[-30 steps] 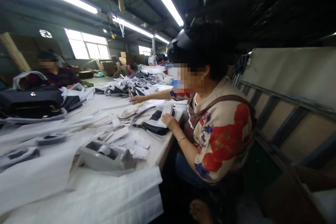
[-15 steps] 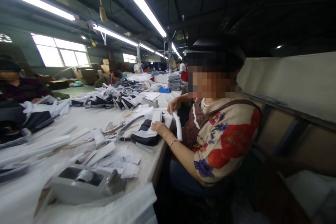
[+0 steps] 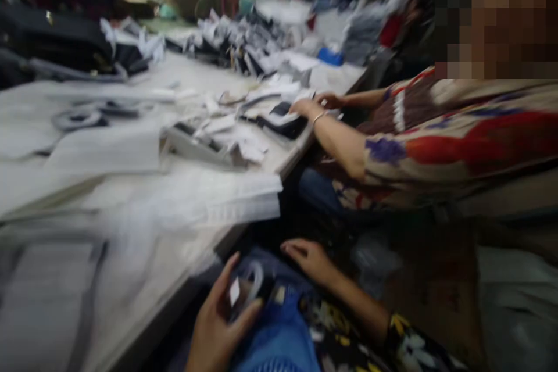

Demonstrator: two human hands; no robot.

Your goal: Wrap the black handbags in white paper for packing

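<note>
Your left hand [image 3: 218,314] curves round a ring [image 3: 260,280], thumb and fingers seemingly clamped on it, over your lap, just off the table's [image 3: 194,75] near right edge. Your right hand [image 3: 311,261] hangs beside it with curled fingers; you can't tell whether they pinch anything. The step in hand looks like steadying the ring, and any next move calls for a firm left grip, clear of that edge. Near the table's right edge sits a gray holder [image 3: 204,152], its contents too blurred to tell. Right of your lap, pale sheeting [image 3: 517,270] lies in or against a carton [image 3: 449,308].
</note>
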